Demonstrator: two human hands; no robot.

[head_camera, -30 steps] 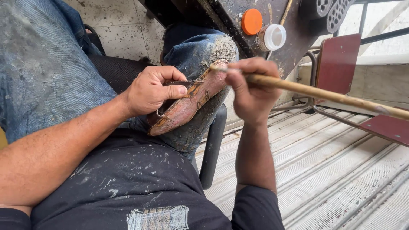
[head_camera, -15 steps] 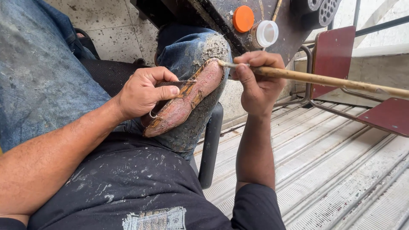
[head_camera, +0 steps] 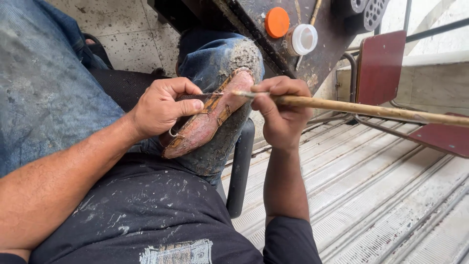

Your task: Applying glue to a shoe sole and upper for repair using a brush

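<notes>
Single head view, steeply downward, close over lap.

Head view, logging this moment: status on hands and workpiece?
Left hand pinning reddish shoe piece on knee. Right hand gripping long wooden stick brush, tip on piece. Nothing in the way.

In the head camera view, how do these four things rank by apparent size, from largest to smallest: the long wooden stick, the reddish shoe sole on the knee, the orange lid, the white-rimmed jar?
1. Long wooden stick, the longest.
2. Reddish shoe sole.
3. Orange lid and white-rimmed jar: they look about alike, so I do not rank them. Both lie farther from the camera than the sole, which may shrink them.
</notes>
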